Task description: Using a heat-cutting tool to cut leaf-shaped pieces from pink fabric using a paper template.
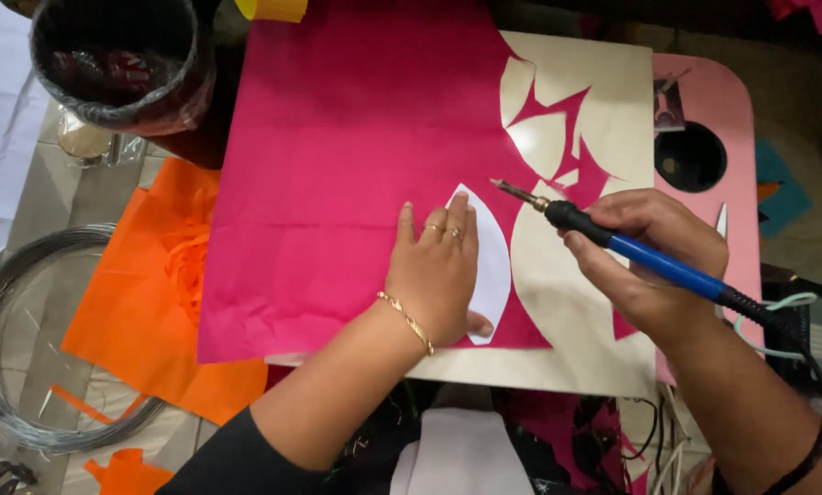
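Note:
My left hand (437,268) lies flat, fingers together, on a white petal-shaped template (490,266) that rests on a large sheet of pink fabric (356,156). The fabric covers a pale board (603,101), and several curved shapes are cut out of its right part. My right hand (654,261) grips a soldering iron with a blue and black handle (649,257). Its metal tip (512,191) points left and hovers just above the template's upper end.
A pink table (718,101) with a round dark hole lies under the board. Orange fabric (145,302) and a coil of grey wire (17,348) sit at the left. A black-lined bin (122,60) stands at the top left. Cables (796,321) trail at the right.

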